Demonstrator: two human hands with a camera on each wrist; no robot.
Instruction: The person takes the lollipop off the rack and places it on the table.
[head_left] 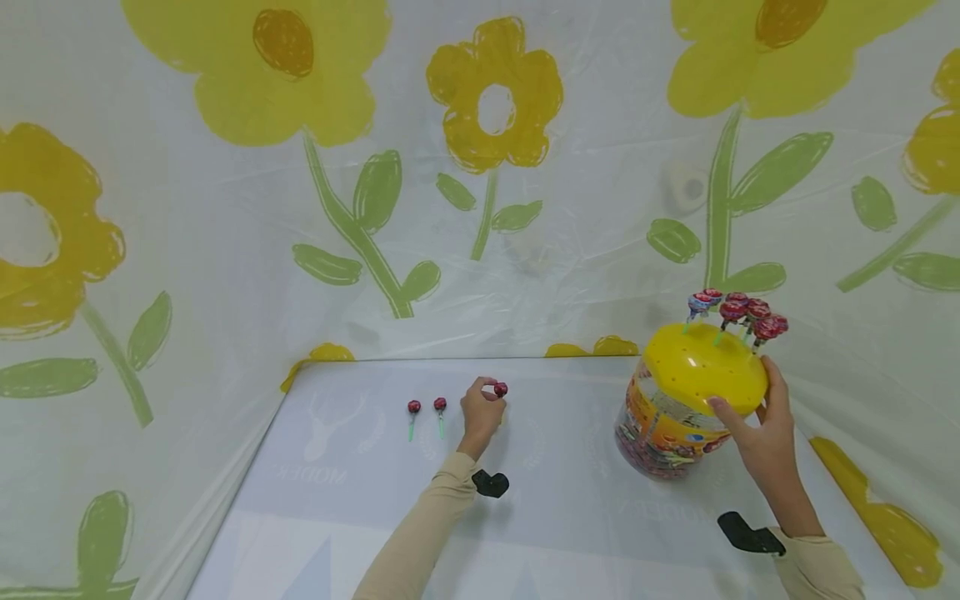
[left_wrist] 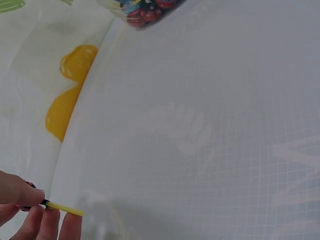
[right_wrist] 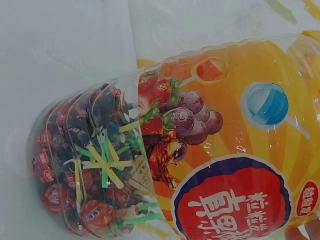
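Observation:
My left hand [head_left: 480, 417] pinches a red-wrapped lollipop [head_left: 500, 388] over the table; its yellow stick [left_wrist: 66, 208] shows in the left wrist view. Two more lollipops, a left one [head_left: 413, 407] and a right one [head_left: 440, 404], lie on the table with green sticks. At the right, my right hand [head_left: 772, 454] grips the yellow lid [head_left: 693, 367] of a clear plastic candy jar [head_left: 660, 421], which leans toward that hand. Several lollipops [head_left: 738, 310] stand in holes in the lid. Through the jar wall [right_wrist: 100, 165], many wrapped lollipops with green and yellow sticks show.
The white table [head_left: 360, 500] has faint printed patterns. Behind it hangs a pale curtain [head_left: 585, 208] with yellow flowers and green leaves, reaching the table's back edge and both sides. Black straps sit at both wrists.

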